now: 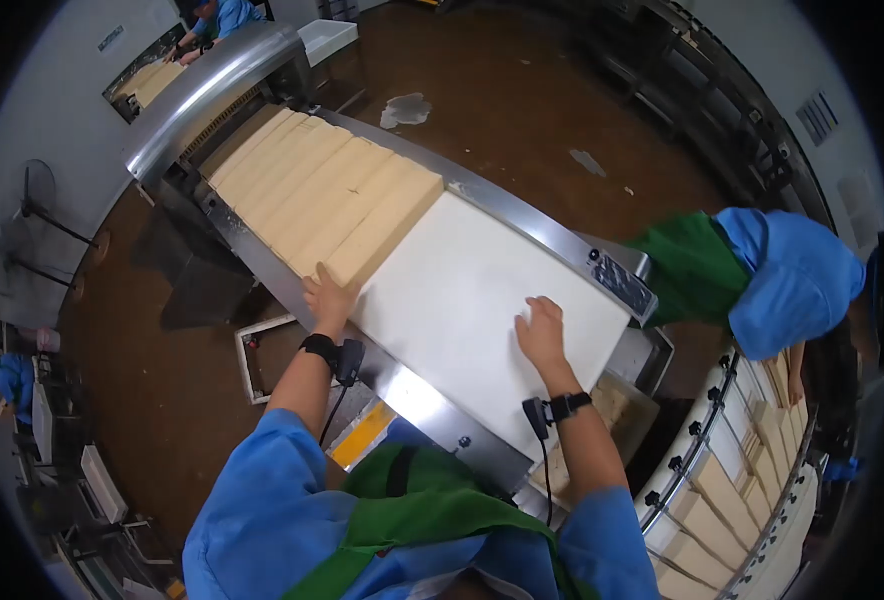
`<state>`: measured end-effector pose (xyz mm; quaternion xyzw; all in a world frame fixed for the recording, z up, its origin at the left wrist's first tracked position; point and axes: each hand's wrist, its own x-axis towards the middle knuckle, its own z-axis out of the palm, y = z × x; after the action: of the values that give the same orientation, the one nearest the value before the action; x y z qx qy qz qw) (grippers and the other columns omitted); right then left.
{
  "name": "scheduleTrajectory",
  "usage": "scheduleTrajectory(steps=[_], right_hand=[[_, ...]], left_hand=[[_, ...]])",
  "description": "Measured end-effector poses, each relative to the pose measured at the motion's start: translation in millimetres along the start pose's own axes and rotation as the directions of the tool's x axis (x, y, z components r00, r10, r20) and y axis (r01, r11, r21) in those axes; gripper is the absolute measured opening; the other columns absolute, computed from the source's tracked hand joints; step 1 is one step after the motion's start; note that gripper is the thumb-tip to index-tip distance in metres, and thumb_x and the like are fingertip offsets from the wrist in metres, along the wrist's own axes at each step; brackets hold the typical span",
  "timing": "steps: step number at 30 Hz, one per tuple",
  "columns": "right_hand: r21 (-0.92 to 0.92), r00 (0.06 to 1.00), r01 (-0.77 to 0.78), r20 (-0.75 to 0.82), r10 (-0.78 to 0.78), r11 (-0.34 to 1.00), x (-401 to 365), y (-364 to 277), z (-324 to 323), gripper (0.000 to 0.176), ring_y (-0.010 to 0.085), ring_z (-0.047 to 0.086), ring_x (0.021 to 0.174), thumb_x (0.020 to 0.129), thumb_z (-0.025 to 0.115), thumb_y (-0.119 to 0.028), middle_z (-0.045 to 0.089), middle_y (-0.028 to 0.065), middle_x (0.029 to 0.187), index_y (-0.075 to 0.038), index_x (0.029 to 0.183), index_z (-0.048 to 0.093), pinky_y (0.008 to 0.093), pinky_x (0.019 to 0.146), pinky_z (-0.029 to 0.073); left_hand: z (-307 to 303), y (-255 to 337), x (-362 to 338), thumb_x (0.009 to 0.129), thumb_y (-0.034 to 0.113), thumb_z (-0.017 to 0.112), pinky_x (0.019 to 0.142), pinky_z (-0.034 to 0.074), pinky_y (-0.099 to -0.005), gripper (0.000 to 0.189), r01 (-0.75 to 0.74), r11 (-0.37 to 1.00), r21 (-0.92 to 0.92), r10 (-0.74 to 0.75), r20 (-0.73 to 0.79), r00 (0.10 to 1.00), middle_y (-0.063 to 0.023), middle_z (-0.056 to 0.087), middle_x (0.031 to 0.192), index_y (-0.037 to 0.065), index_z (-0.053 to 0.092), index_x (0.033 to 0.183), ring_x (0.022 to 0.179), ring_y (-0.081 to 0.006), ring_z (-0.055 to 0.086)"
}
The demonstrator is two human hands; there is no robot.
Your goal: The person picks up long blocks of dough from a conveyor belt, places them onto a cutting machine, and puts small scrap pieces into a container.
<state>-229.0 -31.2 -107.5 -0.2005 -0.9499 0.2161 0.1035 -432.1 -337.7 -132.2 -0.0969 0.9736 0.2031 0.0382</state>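
Observation:
Several long pale beige slabs [332,190] lie side by side across the white belt [452,300], reaching back to the metal hood. My left hand [330,300] is at the near end of the front slab, fingers apart, with its fingertips at the slab's corner. Over the bare part of the belt, to the right, is my right hand [542,328], its fingers apart and holding nothing. Each wrist wears a black strap with a small device.
A curved metal hood [217,95] spans the belt's far end. Metal rails [522,235] edge the belt. At right, a person in blue and green [792,275] bends beside a curved conveyor [697,440] carrying slabs. Another person [224,18] works beyond the hood.

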Motion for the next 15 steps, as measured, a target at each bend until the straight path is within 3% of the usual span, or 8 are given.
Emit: scheduleTrajectory(steps=[3,6,7,11,15], right_hand=[[-0.133,0.990,-0.089,0.098,0.103,0.987,46.0,-43.4,36.1,0.056,0.0353,0.036,0.123,0.078,0.066,-0.025,0.040,0.0212,0.133,0.001,0.125,0.048,0.0446,0.099,0.035],[-0.168,0.970,-0.139,0.173,0.168,0.976,95.6,-71.5,71.0,0.065,0.0353,0.029,0.129,0.082,0.061,-0.034,0.027,0.0205,0.144,-0.002,0.134,0.039,0.0459,0.101,0.033],[-0.159,0.970,-0.143,0.176,0.170,0.977,113.5,-82.6,79.6,0.066,0.0361,0.029,0.129,0.083,0.059,-0.036,0.025,0.0205,0.145,-0.004,0.136,0.036,0.0461,0.102,0.033],[-0.123,0.963,-0.160,0.197,0.182,0.979,183.1,-121.3,109.4,0.069,0.0393,0.028,0.132,0.088,0.050,-0.044,0.015,0.0200,0.150,-0.011,0.144,0.027,0.0482,0.103,0.032],[0.030,0.977,-0.193,0.093,0.189,0.981,238.1,-154.3,126.6,0.077,0.0392,0.028,0.132,0.087,0.051,-0.049,0.015,0.0196,0.150,-0.012,0.146,0.019,0.0470,0.105,0.032]], left_hand=[[-5.9,12.1,5.7,0.070,0.049,0.071,0.090,0.042,-0.0486,0.089,-0.141,0.975,0.171,0.129,0.080,0.988,-0.0222,0.033,0.134,0.016,0.029,0.142,0.111,-0.0428,0.043],[-10.9,15.0,-0.1,0.072,0.042,0.073,0.083,0.045,-0.0494,0.088,-0.256,0.934,0.248,0.252,0.047,0.966,-0.0242,0.039,0.128,0.015,0.028,0.142,0.102,-0.0435,0.050],[-11.3,13.0,0.2,0.070,0.042,0.074,0.079,0.047,-0.0458,0.089,-0.284,0.922,0.264,0.287,0.027,0.958,-0.0222,0.042,0.125,0.014,0.030,0.141,0.097,-0.0410,0.053],[1.6,2.8,5.3,0.070,0.049,0.071,0.079,0.047,-0.0420,0.087,-0.317,0.900,0.299,0.318,0.048,0.947,-0.0206,0.044,0.126,0.017,0.032,0.141,0.097,-0.0367,0.053],[-6.8,9.9,1.2,0.071,0.048,0.071,0.078,0.047,-0.0410,0.087,-0.347,0.880,0.325,0.345,0.065,0.936,-0.0224,0.044,0.125,0.013,0.033,0.141,0.091,-0.0340,0.053]])
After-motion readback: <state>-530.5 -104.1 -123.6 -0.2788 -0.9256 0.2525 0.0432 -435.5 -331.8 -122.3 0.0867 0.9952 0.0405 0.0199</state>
